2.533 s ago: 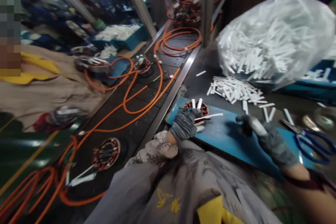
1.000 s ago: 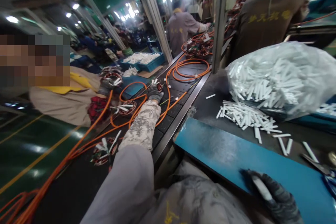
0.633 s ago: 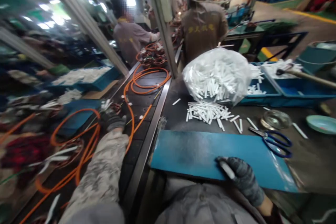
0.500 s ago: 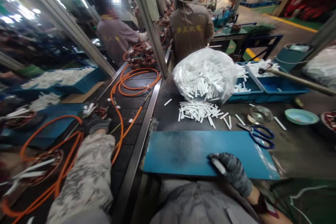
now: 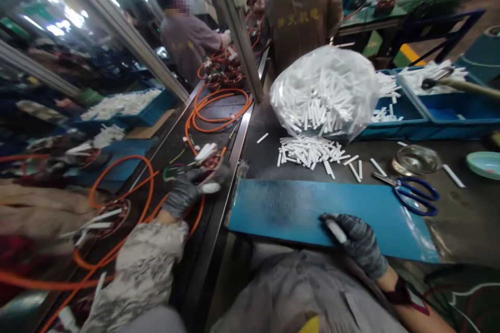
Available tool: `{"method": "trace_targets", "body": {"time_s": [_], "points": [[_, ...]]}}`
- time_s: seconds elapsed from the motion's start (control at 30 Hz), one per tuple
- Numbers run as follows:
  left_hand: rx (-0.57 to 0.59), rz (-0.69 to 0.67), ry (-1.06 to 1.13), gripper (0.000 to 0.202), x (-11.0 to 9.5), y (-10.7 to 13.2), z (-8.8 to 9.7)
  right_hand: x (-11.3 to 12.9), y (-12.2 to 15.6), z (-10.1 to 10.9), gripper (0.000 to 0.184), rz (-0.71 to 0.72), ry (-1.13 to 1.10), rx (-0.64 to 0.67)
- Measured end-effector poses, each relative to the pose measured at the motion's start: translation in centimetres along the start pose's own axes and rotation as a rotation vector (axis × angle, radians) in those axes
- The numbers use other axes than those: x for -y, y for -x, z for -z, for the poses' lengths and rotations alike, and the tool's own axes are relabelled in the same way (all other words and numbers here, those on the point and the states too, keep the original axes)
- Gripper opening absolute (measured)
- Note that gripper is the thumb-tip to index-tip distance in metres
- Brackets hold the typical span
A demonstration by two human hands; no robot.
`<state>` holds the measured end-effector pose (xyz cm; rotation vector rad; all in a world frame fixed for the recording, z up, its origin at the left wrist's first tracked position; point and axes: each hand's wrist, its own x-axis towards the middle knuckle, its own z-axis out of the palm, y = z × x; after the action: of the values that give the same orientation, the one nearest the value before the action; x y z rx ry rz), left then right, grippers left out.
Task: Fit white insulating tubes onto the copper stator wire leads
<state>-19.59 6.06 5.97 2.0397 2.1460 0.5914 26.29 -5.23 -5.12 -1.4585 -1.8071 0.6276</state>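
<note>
My gloved left hand [image 5: 184, 193] reaches over the black conveyor belt [image 5: 183, 151] and grips a round motor stator [image 5: 207, 158] with white sleeves sticking out of it, lifted slightly and blurred by motion. My gloved right hand [image 5: 357, 242] rests on the near edge of the blue board [image 5: 289, 210], closed around a white sleeve [image 5: 335, 230]. A pile of loose white sleeves [image 5: 312, 151] lies beyond the board.
A clear bag of white sleeves [image 5: 324, 91] sits in blue bins [image 5: 429, 109]. Blue-handled scissors [image 5: 414, 195], a glass dish [image 5: 414, 158] and a green bowl [image 5: 484, 162] lie right. Orange cables [image 5: 219, 109] loop along the belt. Two people [image 5: 304, 10] work further up.
My left hand put the stator from the board onto the belt, reached further up, and now draws another stator back toward the board. The right hand kept holding its sleeve.
</note>
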Motion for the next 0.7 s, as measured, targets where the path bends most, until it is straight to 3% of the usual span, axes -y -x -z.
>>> {"method": "trace_targets", "body": {"time_s": [0.1, 0.17, 0.27, 0.33, 0.43, 0.57, 0.63, 0.7], "points": [[0.218, -0.297, 0.097, 0.047, -4.5, 3.4, -2.3, 0.9, -1.3, 0.4, 0.042, -0.139, -0.126, 0.025], [0.368, -0.515, 0.131, 0.046, -7.2, 4.8, -4.4, 1.8, -2.4, 0.4, 0.043, -0.160, -0.175, 0.016], [0.409, -0.722, 0.116, 0.030, -9.8, 6.1, -7.0, 2.7, -3.6, 0.2, 0.036, -0.104, -0.203, -0.033], [0.315, -0.740, 0.101, 0.018, -10.5, 6.7, -7.4, 2.8, -3.9, 0.3, 0.031, -0.069, -0.214, -0.054], [0.277, -0.656, 0.123, 0.017, -11.4, 7.5, -5.4, 2.4, -4.3, 0.7, 0.028, -0.050, -0.216, -0.068], [0.608, -0.755, 0.471, 0.028, -13.4, 7.7, -2.8, 1.8, -6.0, 1.2, 0.036, 0.036, -0.160, -0.009], [0.516, -0.752, 0.597, 0.032, -14.7, 7.3, -3.5, 1.8, -7.4, 1.0, 0.042, 0.151, -0.152, 0.064], [0.268, -0.616, 0.543, 0.033, -16.1, 6.8, -5.2, 1.9, -9.0, 0.6, 0.046, 0.275, -0.220, 0.176]]}}
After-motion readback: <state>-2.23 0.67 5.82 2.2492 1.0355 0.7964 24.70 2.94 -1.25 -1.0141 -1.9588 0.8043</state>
